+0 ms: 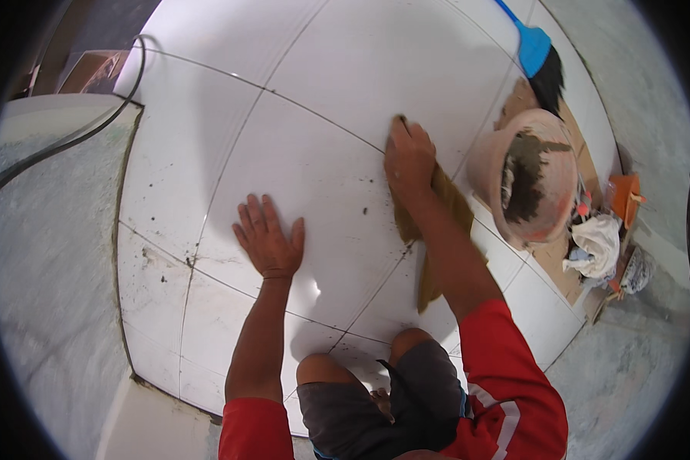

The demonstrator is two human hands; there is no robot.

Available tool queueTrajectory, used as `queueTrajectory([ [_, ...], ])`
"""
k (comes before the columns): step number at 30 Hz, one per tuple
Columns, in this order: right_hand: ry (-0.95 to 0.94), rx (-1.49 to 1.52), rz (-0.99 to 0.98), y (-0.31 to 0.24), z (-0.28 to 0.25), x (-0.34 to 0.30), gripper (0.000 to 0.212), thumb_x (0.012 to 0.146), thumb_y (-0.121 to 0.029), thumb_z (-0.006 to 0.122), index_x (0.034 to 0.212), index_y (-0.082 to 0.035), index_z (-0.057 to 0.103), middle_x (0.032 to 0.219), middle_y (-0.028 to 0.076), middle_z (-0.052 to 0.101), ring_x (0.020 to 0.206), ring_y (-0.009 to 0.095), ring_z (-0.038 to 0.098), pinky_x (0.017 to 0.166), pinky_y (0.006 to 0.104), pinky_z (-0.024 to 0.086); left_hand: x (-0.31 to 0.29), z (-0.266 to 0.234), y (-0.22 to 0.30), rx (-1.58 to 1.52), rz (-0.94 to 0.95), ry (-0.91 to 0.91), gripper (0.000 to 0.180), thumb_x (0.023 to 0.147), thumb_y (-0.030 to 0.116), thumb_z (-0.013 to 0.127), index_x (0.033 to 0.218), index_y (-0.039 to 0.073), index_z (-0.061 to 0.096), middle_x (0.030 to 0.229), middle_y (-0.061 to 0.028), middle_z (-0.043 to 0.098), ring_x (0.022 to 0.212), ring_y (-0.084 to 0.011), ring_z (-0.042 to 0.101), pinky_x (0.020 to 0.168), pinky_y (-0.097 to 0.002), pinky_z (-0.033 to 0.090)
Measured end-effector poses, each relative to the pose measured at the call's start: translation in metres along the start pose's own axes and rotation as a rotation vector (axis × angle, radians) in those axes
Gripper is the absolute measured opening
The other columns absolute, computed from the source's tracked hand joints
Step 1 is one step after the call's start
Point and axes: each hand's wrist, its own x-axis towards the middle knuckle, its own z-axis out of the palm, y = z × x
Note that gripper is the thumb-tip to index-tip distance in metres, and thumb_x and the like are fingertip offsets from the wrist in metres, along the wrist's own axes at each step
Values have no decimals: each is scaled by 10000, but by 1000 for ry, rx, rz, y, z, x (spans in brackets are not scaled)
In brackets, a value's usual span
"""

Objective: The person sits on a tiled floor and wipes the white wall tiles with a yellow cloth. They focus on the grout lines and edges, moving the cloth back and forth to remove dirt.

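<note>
My left hand lies flat on the white floor tiles, fingers spread, holding nothing. Further right and a little farther off, my right hand is closed on a brownish-yellow cloth and presses it to the floor along a tile joint. The cloth trails from under the palm back beneath my forearm, which covers part of it. Something small and dark shows at the right fingertips; I cannot make it out. Dark crumbs dot the tiles between my hands.
On the right, a bucket smeared with grey mortar stands on cardboard. A blue broom with black bristles lies beyond it. A white bag and an orange object sit by the wall. A black cable crosses the far left.
</note>
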Motion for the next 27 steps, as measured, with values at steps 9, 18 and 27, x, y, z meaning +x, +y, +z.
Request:
queueTrajectory([
  [9,-214,180,-484,-115,57,90,205,863,-113,635,1059,-134,692,857,42,578,806,253,600,698,440,467,0,-6,-5,-91,-41,-39,813,884,476,642,1527,58,371,1597,-210,298,1491,-432,224,1182,-629,146],
  [18,-159,90,-397,-148,79,97,252,848,-98,624,1083,-145,701,822,35,588,789,249,620,682,428,476,4,-5,-6,-125,-48,-90,817,883,518,626,1510,49,392,1593,-210,312,1485,-444,233,1185,-641,130],
  [27,-266,67,-477,-150,72,86,213,871,-116,637,1069,-135,714,827,39,558,794,254,584,696,421,444,0,-6,-13,-171,-79,-157,812,881,535,630,1503,63,408,1601,-197,295,1488,-441,222,1176,-655,132],
])
